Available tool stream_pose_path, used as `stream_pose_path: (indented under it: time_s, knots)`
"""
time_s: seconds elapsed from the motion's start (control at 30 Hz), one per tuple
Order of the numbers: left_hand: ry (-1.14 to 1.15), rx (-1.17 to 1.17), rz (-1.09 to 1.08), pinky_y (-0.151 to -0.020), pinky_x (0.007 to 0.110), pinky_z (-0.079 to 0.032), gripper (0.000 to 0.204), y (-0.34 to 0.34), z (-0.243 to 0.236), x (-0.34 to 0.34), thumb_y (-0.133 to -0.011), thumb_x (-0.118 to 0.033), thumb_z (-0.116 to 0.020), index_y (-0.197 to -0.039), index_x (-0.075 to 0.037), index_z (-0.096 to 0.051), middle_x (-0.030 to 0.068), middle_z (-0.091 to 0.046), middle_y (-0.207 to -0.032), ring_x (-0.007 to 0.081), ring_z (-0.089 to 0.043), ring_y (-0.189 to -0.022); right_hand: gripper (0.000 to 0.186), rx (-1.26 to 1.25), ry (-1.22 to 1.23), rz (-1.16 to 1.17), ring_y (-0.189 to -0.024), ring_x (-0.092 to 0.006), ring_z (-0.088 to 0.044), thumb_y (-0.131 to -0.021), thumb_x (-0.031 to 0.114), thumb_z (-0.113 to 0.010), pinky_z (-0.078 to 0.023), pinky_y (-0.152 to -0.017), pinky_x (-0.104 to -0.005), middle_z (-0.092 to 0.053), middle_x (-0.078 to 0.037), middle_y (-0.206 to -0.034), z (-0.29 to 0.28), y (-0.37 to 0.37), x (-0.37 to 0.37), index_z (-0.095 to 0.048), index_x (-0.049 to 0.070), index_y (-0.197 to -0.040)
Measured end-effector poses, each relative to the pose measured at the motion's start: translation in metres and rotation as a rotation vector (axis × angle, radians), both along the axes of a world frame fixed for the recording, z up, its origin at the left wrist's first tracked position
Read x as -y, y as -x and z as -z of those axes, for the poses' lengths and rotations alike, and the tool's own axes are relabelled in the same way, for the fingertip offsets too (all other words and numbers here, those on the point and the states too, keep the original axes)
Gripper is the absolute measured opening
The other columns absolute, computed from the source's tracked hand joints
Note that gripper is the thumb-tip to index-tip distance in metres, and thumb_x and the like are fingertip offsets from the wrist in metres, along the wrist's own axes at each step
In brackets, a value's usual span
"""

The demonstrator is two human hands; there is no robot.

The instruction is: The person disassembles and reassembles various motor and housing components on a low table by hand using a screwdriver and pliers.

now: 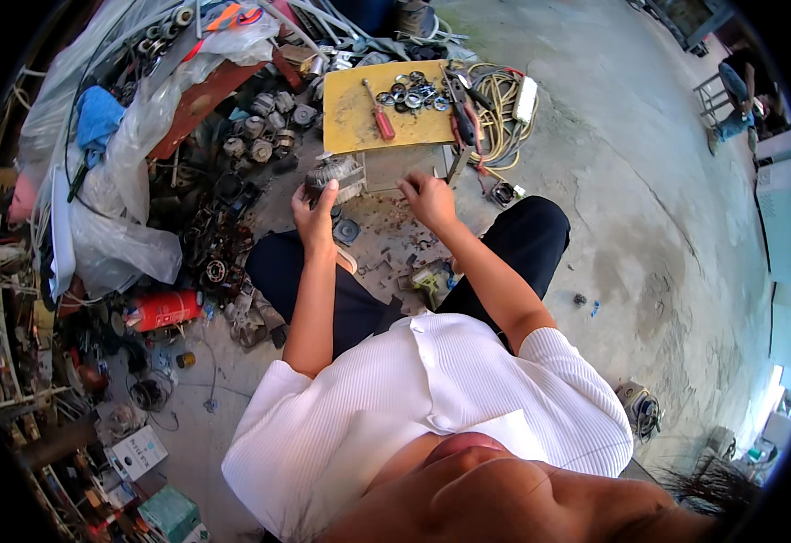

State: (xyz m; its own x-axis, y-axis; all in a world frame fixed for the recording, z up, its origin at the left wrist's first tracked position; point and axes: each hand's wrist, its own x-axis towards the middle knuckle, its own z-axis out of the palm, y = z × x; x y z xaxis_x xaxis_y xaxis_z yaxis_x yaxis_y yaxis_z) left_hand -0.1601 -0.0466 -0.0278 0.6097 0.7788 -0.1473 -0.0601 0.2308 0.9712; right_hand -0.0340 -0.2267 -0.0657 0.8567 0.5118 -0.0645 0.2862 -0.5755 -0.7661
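My left hand (316, 214) is wrapped round a grey, finned metal motor housing (348, 174), raised just before the near edge of a low yellow-topped table (345, 118). To its right, my right hand (430, 200) is closed with its fingers curled, apart from the housing. Whatever those fingers may hold is too small or hidden to name. On the tabletop lie a red-handled screwdriver (383, 121), a cluster of metal rings (412, 96) and long-handled pliers (460, 110) at the right edge.
Used motor parts (259, 136) are heaped on the left. Coiled yellow cable (497, 136) and a white power strip (525, 100) lie right of the table. A green power tool (431, 281) rests between my legs. Farther left is a red cylinder (164, 310). Another person (738, 90) sits far right.
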Motion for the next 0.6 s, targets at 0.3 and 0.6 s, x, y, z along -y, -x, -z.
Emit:
stream_pose_path:
  time_s: [0.3, 0.6]
  knots:
    - [-0.587, -0.167, 0.102, -0.087, 0.036, -0.051, 0.084, -0.063, -0.022, -0.033, -0.064, -0.035, -0.091, -0.126, 0.004, -0.049, 0.0152, -0.06, -0.116, 0.0225, -0.061, -0.105, 0.051, 0.548, 0.182, 0.409, -0.098, -0.0341, -0.063, -0.076, 0.047, -0.073, -0.047, -0.077, -0.0497, -0.062, -0.014, -0.108, -0.025, -0.124, 0.029, -0.06, 0.012, -0.11]
    - [-1.085, -0.488, 0.279, -0.095, 0.043, -0.046, 0.091, -0.107, -0.04, -0.055, -0.059, -0.048, -0.088, -0.129, -0.006, -0.051, 0.0191, -0.06, -0.125, 0.0342, -0.057, -0.115, 0.039, 0.442, 0.103, 0.42, -0.101, -0.0366, -0.061, -0.085, 0.039, -0.065, -0.05, -0.077, -0.0497, -0.063, -0.017, -0.102, -0.014, -0.147, 0.016, -0.058, 0.006, -0.106]
